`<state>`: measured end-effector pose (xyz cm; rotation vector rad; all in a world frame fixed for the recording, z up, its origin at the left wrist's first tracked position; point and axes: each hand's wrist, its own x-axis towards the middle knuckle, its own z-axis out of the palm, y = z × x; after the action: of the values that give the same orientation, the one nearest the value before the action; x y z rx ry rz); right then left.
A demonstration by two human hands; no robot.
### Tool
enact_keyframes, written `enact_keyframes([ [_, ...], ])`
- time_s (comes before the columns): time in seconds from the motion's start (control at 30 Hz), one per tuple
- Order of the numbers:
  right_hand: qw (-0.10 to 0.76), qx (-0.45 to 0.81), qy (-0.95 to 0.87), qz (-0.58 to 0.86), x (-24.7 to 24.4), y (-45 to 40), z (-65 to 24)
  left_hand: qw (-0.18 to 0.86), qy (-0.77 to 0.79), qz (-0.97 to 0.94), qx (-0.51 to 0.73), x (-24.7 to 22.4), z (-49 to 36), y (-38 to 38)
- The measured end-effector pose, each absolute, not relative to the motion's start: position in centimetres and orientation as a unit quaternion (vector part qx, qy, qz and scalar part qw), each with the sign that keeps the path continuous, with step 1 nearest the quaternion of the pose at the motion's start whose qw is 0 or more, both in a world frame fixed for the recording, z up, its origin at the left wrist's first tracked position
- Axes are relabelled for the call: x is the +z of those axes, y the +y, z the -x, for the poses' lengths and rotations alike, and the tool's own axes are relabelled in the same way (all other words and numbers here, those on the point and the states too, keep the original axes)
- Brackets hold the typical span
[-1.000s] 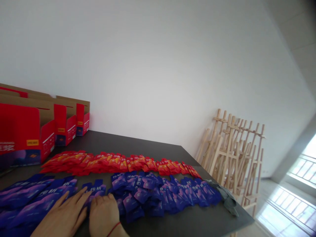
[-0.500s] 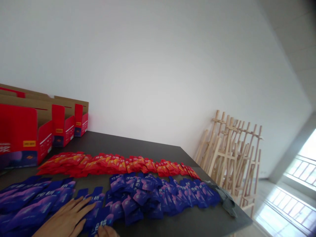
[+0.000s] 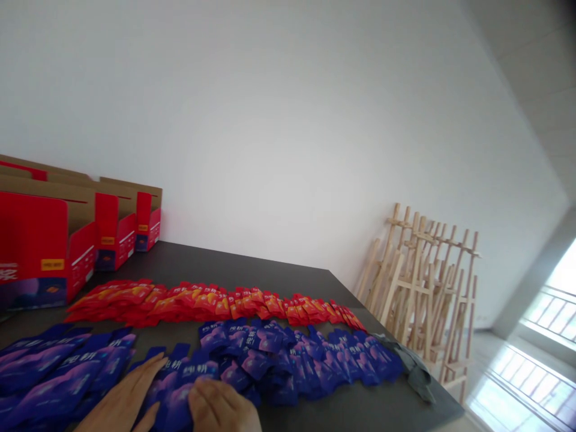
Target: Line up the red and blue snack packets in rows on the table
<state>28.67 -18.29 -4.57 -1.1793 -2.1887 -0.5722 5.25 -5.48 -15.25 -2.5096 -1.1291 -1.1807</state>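
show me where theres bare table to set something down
Bare tabletop lies behind the red sachets, up to the red cartons, and in front of the blue sachets, right of the right hand, toward the grey cloth. It is crowded around the left hand, where blue sachets overlap.

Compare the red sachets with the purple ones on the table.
The red sachets form a narrow, tight row farther from the hands; the purple sachets spread in a wider, looser band. The left hand and right hand touch only the purple. Both are flat, overlapping packets on the dark table.
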Motion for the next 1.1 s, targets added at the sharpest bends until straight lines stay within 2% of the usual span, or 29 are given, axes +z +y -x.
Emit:
enact_keyframes([
  [0.17,0.221,-0.15,-0.841,0.47,-1.4,-16.6,-25.6,-0.012,-0.381,0.821,-0.425,-12.5,-4.5,-6.0],
  [0.33,0.157,-0.106,-0.851,0.489,-1.6,-15.3,-22.9,-0.058,-0.357,0.831,-0.423,-10.6,-4.6,-6.7],
  [0.53,0.147,-0.082,-0.853,0.494,-0.6,-15.3,-24.1,0.014,-0.347,0.854,-0.388,-15.0,-4.7,-5.3],
  [0.73,0.101,-0.04,-0.712,0.694,1.4,-11.8,-26.8,0.139,-0.331,0.871,-0.334,-16.1,-4.3,-4.8],
  [0.97,0.004,-0.007,-0.697,0.717,2.5,-11.5,-26.0,0.124,-0.345,0.862,-0.351,-16.0,-4.5,-5.5],
  [1.1,0.049,-0.046,-0.734,0.675,1.9,-13.2,-24.9,0.122,-0.357,0.851,-0.365,-15.7,-5.0,-5.9],
])
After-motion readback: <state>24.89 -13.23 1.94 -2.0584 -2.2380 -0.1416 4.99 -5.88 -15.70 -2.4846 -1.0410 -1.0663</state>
